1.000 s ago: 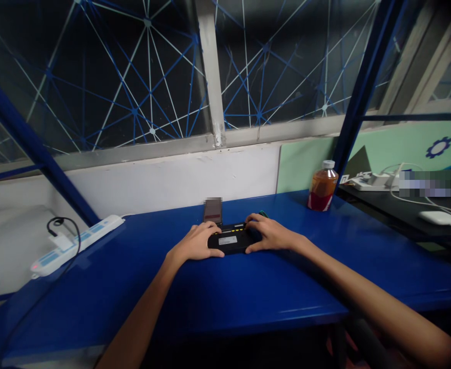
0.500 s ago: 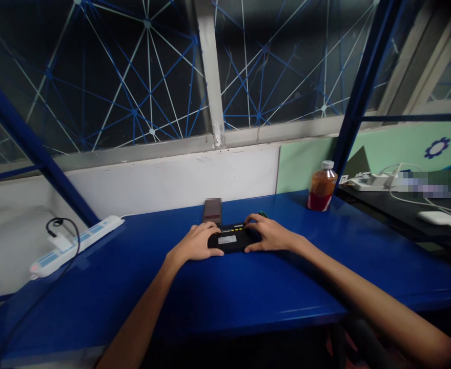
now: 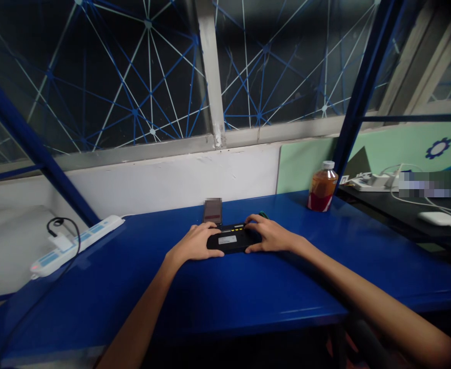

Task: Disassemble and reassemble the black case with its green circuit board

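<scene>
Spanning the labelled black case [image 3: 234, 247], both hands: left hand [image 3: 197, 244] half-curled on its left end, right hand [image 3: 274, 236] half-curled round its right end. Case: label up, mid-desk [image 3: 164, 302], nearer the far edge than the near one. Dark-screened device [image 3: 212, 211]: just behind, towards the far edge. Bottle [image 3: 323, 190]: far right corner. Done: case gripped at both ends. Left to do: I could not tell.

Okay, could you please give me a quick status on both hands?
Left hand, right hand: gripping opposite ends of flat black rectangular device on glossy blue table. Dark rectangular slab just beyond left fingers.
</scene>
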Available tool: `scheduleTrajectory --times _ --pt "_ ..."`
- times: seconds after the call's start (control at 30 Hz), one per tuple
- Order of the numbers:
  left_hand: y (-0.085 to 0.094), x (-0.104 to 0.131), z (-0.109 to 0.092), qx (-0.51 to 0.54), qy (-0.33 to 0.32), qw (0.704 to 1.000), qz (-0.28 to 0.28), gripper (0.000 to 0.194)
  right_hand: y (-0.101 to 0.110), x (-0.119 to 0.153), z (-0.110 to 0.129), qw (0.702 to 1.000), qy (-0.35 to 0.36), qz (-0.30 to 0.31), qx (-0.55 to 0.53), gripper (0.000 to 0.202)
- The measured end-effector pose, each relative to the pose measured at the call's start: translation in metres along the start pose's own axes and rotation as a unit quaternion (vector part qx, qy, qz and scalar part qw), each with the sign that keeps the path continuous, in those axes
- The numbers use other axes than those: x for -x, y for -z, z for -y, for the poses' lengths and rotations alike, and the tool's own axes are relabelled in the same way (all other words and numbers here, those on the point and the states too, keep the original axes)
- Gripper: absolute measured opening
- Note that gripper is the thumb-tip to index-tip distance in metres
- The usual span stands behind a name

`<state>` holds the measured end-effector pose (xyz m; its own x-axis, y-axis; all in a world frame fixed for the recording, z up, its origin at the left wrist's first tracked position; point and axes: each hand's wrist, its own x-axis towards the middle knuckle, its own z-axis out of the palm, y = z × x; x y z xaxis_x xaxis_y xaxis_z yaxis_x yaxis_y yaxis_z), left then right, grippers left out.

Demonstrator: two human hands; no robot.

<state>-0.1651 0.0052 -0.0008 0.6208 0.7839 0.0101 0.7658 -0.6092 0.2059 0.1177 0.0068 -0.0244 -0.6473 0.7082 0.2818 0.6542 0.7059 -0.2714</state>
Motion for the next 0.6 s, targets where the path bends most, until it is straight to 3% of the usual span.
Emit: scheduleTrajectory --times 0.6 --pt "-0.0016 -0.001 -0.0036 0.008 0.004 1.0 -0.001 0.063 0.0006 -0.0016 -0.0015 1.0 0.009 -0.002 0.001 0.068"
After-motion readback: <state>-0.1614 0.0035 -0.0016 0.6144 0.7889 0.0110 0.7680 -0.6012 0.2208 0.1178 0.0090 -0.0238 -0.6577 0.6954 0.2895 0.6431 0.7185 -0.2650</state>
